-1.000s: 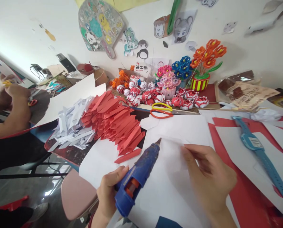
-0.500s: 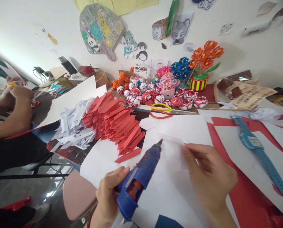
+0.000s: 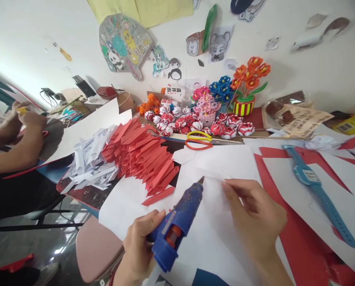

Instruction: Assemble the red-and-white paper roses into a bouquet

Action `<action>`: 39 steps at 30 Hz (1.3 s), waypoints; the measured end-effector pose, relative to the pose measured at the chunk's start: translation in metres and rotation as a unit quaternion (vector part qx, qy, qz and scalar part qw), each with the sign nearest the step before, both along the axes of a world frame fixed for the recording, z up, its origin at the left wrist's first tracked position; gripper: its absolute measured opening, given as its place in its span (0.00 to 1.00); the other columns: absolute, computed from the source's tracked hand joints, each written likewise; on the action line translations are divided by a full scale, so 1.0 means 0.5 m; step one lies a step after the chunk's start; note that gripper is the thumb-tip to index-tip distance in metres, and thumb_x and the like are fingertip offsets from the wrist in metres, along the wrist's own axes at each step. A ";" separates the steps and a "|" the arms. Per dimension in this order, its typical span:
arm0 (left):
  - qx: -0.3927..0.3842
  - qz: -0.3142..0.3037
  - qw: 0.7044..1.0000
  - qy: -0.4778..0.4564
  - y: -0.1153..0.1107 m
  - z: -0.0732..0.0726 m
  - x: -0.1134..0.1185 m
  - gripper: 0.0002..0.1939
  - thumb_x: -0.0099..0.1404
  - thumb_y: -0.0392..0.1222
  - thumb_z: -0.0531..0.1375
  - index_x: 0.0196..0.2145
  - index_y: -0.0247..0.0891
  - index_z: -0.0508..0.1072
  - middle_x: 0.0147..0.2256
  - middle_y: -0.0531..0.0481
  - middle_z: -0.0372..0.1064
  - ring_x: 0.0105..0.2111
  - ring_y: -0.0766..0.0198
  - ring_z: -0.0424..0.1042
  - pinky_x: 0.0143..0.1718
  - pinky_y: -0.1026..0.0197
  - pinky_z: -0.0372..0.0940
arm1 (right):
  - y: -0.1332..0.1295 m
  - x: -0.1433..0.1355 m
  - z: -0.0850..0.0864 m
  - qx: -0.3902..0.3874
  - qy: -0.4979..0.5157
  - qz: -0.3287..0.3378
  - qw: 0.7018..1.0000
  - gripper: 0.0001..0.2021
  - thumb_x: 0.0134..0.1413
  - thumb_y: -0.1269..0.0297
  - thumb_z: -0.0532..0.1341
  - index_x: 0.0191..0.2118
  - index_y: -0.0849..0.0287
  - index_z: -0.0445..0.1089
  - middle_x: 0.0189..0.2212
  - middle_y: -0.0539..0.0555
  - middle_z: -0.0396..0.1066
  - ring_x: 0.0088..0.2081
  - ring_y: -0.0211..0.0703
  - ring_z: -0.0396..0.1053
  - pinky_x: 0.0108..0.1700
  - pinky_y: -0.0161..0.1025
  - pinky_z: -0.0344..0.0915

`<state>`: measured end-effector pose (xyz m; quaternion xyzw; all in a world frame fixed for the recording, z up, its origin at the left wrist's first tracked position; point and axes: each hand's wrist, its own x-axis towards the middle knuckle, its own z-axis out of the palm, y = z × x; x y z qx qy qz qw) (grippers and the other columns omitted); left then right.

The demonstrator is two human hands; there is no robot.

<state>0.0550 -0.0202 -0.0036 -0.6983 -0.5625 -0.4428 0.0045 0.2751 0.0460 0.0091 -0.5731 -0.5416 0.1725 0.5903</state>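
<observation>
My left hand (image 3: 140, 240) is closed around the grip of a blue hot glue gun (image 3: 177, 222), its dark nozzle pointing up and away from me. Between thumb and fingers, my right hand (image 3: 255, 216) pinches a thin piece of white paper (image 3: 215, 178) that is hard to tell from the white sheet below. The nozzle tip is right by this paper; whether they touch I cannot tell. Left of the gun lie a heap of folded red paper strips (image 3: 141, 157) and a heap of folded white paper strips (image 3: 94, 159).
Behind the sheets are scissors (image 3: 198, 140) with yellow and orange handles and red-and-white paper flowers (image 3: 217, 128). A blue watch (image 3: 313, 178) lies on paper (image 3: 284, 171) at right. At far left, a co-worker's hands (image 3: 30, 117) hold something yellow.
The view has shifted slightly, so the background sits a little further left. My right fingertips are a bit closer to the nozzle. Both hands keep their hold.
</observation>
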 end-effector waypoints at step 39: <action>0.056 -0.031 0.998 0.004 0.011 0.032 0.016 0.12 0.66 0.43 0.60 0.46 0.36 0.69 0.25 0.53 0.73 0.20 0.66 0.73 0.18 0.68 0.66 | -0.005 -0.002 -0.009 0.022 0.049 0.069 0.996 0.03 0.53 0.64 0.67 0.32 0.56 0.74 0.24 0.48 0.74 0.24 0.36 0.72 0.28 0.31 0.72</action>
